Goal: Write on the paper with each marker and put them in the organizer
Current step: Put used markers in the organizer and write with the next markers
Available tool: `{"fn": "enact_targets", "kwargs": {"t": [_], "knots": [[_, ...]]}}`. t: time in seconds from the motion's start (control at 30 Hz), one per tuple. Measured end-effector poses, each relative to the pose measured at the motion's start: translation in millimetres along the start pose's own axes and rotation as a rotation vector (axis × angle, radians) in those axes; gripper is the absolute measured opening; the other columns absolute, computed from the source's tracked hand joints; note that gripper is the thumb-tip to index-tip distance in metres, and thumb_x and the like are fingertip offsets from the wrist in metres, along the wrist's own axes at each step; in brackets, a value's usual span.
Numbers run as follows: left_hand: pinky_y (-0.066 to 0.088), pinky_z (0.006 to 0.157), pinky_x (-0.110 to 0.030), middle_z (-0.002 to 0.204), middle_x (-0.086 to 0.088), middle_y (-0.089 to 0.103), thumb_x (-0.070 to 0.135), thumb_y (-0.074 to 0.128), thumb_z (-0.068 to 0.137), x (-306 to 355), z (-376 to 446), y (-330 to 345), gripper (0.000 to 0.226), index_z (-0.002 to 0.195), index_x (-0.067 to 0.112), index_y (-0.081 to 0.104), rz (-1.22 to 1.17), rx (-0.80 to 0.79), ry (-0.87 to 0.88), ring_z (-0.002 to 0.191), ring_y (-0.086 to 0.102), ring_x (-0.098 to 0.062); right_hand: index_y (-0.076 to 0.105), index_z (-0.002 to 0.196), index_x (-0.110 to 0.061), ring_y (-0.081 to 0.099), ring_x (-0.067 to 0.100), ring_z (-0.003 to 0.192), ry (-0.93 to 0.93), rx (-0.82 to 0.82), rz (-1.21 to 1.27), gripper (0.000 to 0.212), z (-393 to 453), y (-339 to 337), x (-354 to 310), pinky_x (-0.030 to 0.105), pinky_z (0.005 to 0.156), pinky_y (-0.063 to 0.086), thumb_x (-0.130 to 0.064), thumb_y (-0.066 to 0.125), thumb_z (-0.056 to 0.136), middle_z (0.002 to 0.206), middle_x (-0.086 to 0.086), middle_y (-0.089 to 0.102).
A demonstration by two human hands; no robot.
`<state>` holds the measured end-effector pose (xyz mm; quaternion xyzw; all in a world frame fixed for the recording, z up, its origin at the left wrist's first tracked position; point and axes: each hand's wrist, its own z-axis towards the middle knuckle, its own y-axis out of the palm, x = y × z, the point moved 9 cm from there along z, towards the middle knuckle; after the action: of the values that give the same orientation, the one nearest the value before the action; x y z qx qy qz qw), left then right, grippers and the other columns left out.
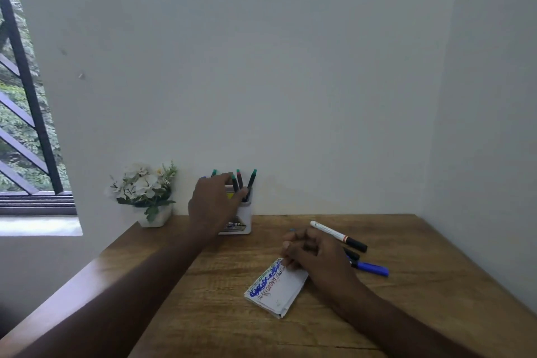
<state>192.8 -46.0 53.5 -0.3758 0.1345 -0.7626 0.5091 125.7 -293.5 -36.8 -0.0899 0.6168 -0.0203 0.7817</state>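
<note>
Left hand (pixel 213 200) up at the far side of the wooden table (pixel 421 285), right at the white organizer (pixel 244 216) by the wall. Fingers bent around a dark marker (pixel 234 183) with a green end, setting it down into the cup. More markers (pixel 250 183) standing in there, green ends up, leaning a bit.

Right hand (pixel 313 253) resting low on the far corner of the folded paper (pixel 276 288), near the middle of the table. Fingers curled in. Maybe something small and blue poking out by the fingertips, but too blurry to tell if anything is held.

Paper full of blue, green and red scribbles along its left edge.

Three markers waiting on the table, just right of the right hand: a white marker (pixel 338 235) with a black cap, a black marker (pixel 351 254) partly hidden, and a blue marker (pixel 370 268) nearest.

Probably light and stiff, those markers. Smooth and round too, so likely to roll if bumped. Best to pinch around the middle of the barrel, then pull the cap off. Paper thin and light, likely to slide, so good to press down while writing.

Little white pot of flowers (pixel 143 186) left of the organizer. Window (pixel 26 125) far left.
</note>
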Motion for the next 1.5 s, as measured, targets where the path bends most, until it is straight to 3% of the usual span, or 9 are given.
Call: {"fn": "enact_targets", "kwargs": {"t": [0.13, 0.23, 0.53, 0.87, 0.97, 1.13, 1.23, 1.37, 1.5], "knots": [[0.056, 0.080, -0.038, 0.123, 0.001, 0.071, 0.053, 0.080, 0.084, 19, -43, -27, 0.065, 0.137, 0.020, 0.063, 0.099, 0.052, 0.181, 0.115, 0.058, -0.024, 0.076, 0.098, -0.023, 0.075, 0.007, 0.079, -0.080, 0.150, -0.193, 0.006, -2, -18, -13, 0.016, 0.070, 0.060, -0.019, 0.074, 0.094, 0.084, -0.005, 0.079], [0.049, 0.078, -0.030, 0.127, 0.005, 0.062, 0.052, 0.079, 0.084, 29, -83, -41, 0.062, 0.137, 0.027, 0.058, 0.137, 0.076, 0.243, 0.116, 0.052, -0.018, 0.076, 0.094, -0.025, 0.066, -0.004, 0.076, -0.220, 0.227, -0.530, 0.009, -2, -36, -36, 0.003, 0.067, 0.049, -0.017, 0.076, 0.091, 0.082, -0.017, 0.072], [0.052, 0.081, -0.025, 0.118, 0.028, 0.054, 0.060, 0.057, 0.097, 49, -133, 9, 0.025, 0.118, 0.047, 0.062, -0.207, -0.474, 0.460, 0.106, 0.058, -0.002, 0.077, 0.101, -0.020, 0.070, 0.020, 0.090, -0.162, -0.034, -1.325, 0.017, 6, -40, -27, 0.028, 0.072, 0.050, -0.026, 0.062, 0.094, 0.100, 0.004, 0.074], [0.053, 0.079, -0.029, 0.113, 0.025, 0.058, 0.054, 0.056, 0.099, 47, -130, 8, 0.023, 0.117, 0.042, 0.063, -0.249, -0.479, 0.459, 0.101, 0.058, -0.004, 0.068, 0.124, -0.016, 0.067, 0.020, 0.103, -0.083, -0.042, -1.425, 0.027, 2, -35, -14, 0.028, 0.074, 0.045, -0.027, 0.053, 0.105, 0.122, 0.008, 0.066], [0.051, 0.079, -0.024, 0.111, 0.027, 0.057, 0.049, 0.051, 0.101, 49, -131, 6, 0.022, 0.118, 0.042, 0.062, -0.261, -0.476, 0.446, 0.102, 0.059, -0.004, 0.054, 0.118, -0.022, 0.064, 0.017, 0.091, -0.217, 0.073, -1.297, 0.013, -4, -26, -44, 0.027, 0.066, 0.041, -0.029, 0.050, 0.107, 0.113, 0.003, 0.064], [0.050, 0.092, -0.029, 0.126, 0.026, 0.056, 0.042, 0.039, 0.111, 51, -133, 8, 0.032, 0.140, 0.040, 0.052, -0.319, -0.519, 0.422, 0.117, 0.057, -0.005, 0.044, 0.106, -0.025, 0.071, 0.004, 0.080, -0.606, 0.180, -0.602, 0.011, -44, -11, -103, 0.016, 0.062, 0.056, -0.036, 0.045, 0.104, 0.077, -0.016, 0.065], [0.047, 0.093, -0.026, 0.130, 0.028, 0.057, 0.044, 0.035, 0.111, 66, -141, 3, 0.036, 0.146, 0.044, 0.046, -0.354, -0.566, 0.487, 0.117, 0.058, -0.007, 0.054, 0.109, -0.020, 0.078, 0.008, 0.084, -0.474, 0.074, -0.323, 0.015, -41, 0, -73, 0.030, 0.072, 0.065, -0.030, 0.061, 0.101, 0.088, -0.006, 0.077], [0.036, 0.077, -0.010, 0.101, 0.037, 0.053, 0.030, 0.038, 0.112, 75, -142, -4, 0.035, 0.117, 0.064, 0.044, -0.339, -0.529, 0.520, 0.093, 0.057, 0.001, 0.072, 0.111, -0.025, 0.077, 0.005, 0.096, -0.323, 0.007, -0.218, 0.021, -33, 8, -44, 0.032, 0.085, 0.065, -0.029, 0.075, 0.092, 0.099, -0.015, 0.080], [0.037, 0.083, -0.010, 0.108, 0.030, 0.053, 0.029, 0.037, 0.113, 68, -145, 4, 0.027, 0.130, 0.046, 0.051, -0.339, -0.586, 0.498, 0.101, 0.055, -0.001, 0.080, 0.102, -0.035, 0.072, -0.003, 0.098, -0.292, 0.024, -0.348, 0.030, -31, 9, -36, 0.024, 0.083, 0.061, -0.057, 0.067, 0.086, 0.096, -0.020, 0.079]]}}
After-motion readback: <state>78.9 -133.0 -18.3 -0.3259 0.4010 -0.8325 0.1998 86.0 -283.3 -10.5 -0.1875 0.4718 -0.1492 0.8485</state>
